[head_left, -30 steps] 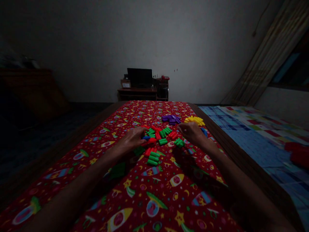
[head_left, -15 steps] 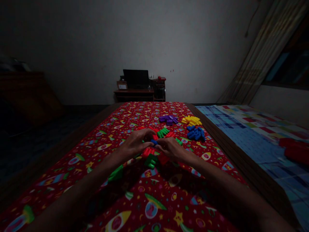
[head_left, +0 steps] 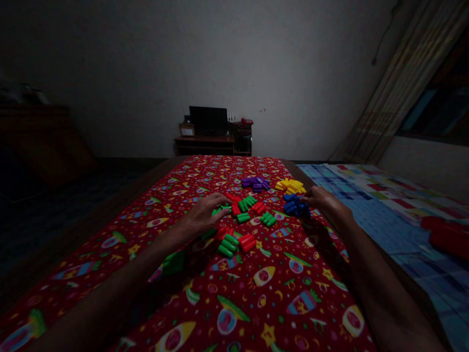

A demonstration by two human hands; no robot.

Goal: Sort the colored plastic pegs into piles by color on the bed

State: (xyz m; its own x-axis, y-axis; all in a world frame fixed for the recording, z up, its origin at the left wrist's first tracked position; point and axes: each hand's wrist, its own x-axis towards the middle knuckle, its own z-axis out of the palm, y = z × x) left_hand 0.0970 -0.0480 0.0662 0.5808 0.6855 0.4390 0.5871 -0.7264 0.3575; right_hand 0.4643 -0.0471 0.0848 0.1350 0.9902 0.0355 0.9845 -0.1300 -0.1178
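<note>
My left hand (head_left: 205,212) hovers at the left side of a scatter of plastic blocks, thumb and fingers apart, beside some green blocks (head_left: 223,209). To the right, my right hand (head_left: 324,200) reaches the blue block pile (head_left: 296,205), its fingers pinched together at the pile's right edge on a blue block partly hidden by the fingertips. Between the hands lie more green blocks (head_left: 247,203) and red blocks (head_left: 258,208). Closer to me are another green group (head_left: 227,246) and a red group (head_left: 247,242).
A purple block pile (head_left: 255,184) and a yellow block pile (head_left: 290,186) sit farther back on the red patterned cloth (head_left: 264,303). A green piece (head_left: 173,263) lies near my left forearm. Beyond the cloth stands a desk with a dark monitor (head_left: 208,121).
Both hands were together holding a blue block over the middle. My right hand has moved right to the blue pile; my left hand has shifted slightly left and its fingers have parted.
</note>
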